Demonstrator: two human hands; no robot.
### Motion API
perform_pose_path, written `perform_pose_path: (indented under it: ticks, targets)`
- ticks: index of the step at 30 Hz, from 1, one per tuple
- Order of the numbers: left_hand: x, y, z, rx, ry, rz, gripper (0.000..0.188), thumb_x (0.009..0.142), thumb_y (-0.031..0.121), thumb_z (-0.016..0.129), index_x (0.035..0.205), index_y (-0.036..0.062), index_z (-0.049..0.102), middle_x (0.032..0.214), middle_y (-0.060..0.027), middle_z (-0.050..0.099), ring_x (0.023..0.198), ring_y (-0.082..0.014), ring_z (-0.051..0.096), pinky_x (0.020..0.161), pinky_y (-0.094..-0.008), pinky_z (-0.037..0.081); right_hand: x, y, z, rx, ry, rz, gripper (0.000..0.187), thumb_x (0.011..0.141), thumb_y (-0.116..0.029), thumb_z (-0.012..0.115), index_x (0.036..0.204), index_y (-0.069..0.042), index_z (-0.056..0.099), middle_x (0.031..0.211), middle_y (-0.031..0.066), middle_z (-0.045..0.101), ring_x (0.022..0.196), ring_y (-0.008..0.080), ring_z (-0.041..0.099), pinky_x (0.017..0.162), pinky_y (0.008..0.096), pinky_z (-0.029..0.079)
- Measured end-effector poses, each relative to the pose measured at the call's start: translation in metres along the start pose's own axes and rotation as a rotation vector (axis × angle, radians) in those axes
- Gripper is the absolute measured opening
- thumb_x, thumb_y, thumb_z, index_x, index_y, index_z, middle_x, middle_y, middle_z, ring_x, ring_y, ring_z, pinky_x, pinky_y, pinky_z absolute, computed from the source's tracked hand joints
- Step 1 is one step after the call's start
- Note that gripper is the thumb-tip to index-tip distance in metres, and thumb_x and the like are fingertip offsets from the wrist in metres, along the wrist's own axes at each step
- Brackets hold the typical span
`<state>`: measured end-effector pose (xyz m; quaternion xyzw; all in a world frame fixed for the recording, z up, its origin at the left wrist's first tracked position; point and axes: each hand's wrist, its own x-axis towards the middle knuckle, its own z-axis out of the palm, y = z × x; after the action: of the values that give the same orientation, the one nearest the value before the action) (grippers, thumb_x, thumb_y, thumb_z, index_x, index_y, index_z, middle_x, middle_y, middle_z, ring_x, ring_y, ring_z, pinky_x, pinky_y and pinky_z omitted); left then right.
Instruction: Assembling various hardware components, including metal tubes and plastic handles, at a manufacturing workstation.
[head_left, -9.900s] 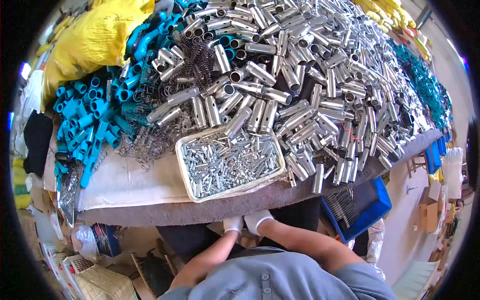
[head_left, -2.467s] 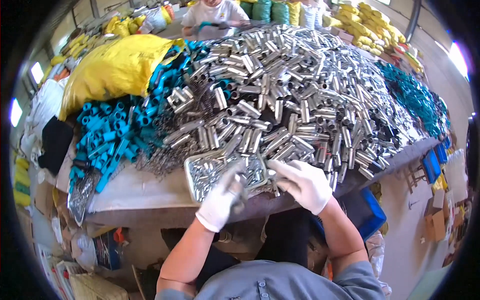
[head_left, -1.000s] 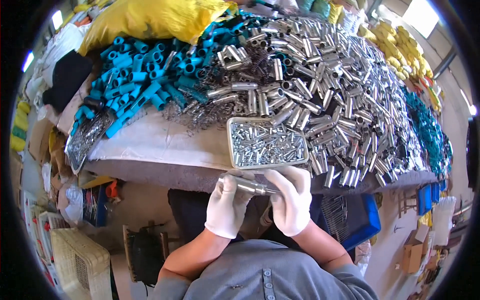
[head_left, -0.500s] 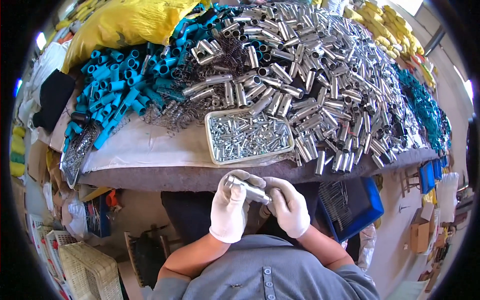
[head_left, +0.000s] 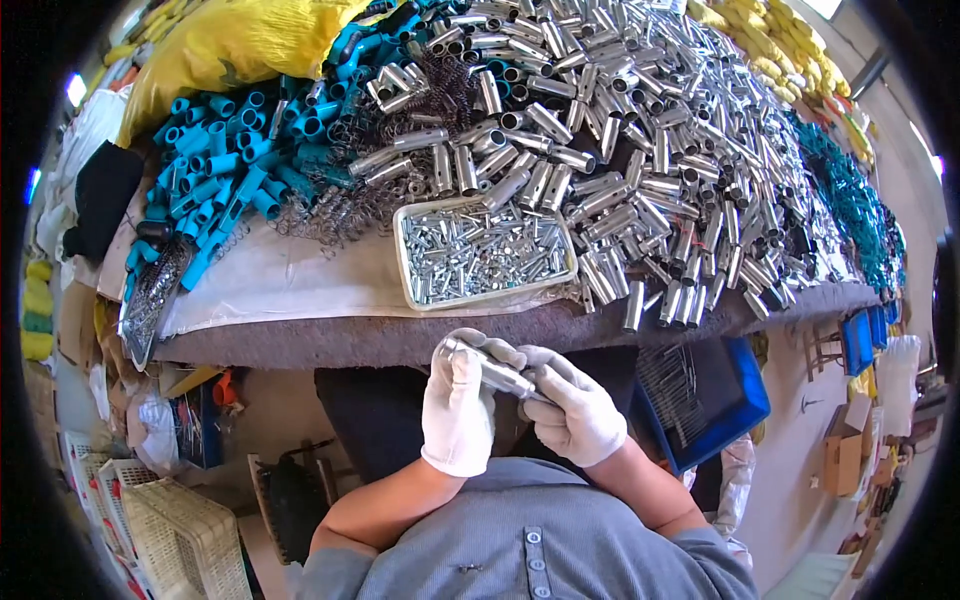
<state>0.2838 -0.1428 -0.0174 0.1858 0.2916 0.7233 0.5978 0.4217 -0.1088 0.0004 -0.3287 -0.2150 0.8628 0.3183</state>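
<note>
Both my hands wear white gloves and meet just in front of the table's near edge. My left hand (head_left: pixel 457 405) is closed around a shiny metal tube (head_left: pixel 497 373), its thumb pressed along the side. The tube slants down to the right. My right hand (head_left: pixel 580 408) pinches the tube's narrower lower right end, and its fingers partly hide that end. Beyond my hands, a white tray (head_left: pixel 420 304) holds many small metal pins or bolts. A large heap of similar metal tubes (head_left: pixel 650 160) lies behind and right of the tray.
Turquoise plastic parts (head_left: pixel 215 165) and dark coiled springs (head_left: pixel 335 200) lie left, near a yellow sack (head_left: pixel 235 55). Below the table's right side, a blue bin (head_left: pixel 745 400) holds thin metal pieces. A cream plastic basket (head_left: pixel 175 520) and a chair (head_left: pixel 285 500) stand lower left.
My left hand and the tube have shifted slightly up. My right hand's fingers have turned and lie further round the tube's end. The view has moved a little.
</note>
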Motion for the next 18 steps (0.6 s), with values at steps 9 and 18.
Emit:
perform_pose_path:
  ticks: [9, 18]
  targets:
    - [-0.002, -0.010, -0.002, -0.121, 0.010, -0.079, 0.031, 0.095, 0.032, 0.051, 0.114, 0.0089, 0.043, 0.096, -0.0079, 0.058, 0.098, -0.0228, 0.058, 0.089, -0.0379, 0.047, -0.005, 0.018, -0.009, -0.871, 0.215, -0.545, 0.028, 0.080, 0.000, 0.063, 0.108, -0.002, 0.058, 0.091, 0.0116, 0.059, 0.075, 0.0210, 0.058, 0.068, 0.0313, 0.047]
    - [-0.010, 0.007, 0.001, -0.017, -0.062, -0.071, 0.059, 0.085, 0.027, 0.067, 0.130, 0.0019, 0.039, 0.109, -0.0126, 0.056, 0.110, -0.0252, 0.055, 0.097, -0.0378, 0.044, -0.020, 0.021, -0.041, -0.323, -0.039, -0.285, 0.027, 0.088, 0.000, 0.052, 0.115, 0.001, 0.046, 0.088, 0.0063, 0.051, 0.070, 0.0137, 0.051, 0.063, 0.0283, 0.043]
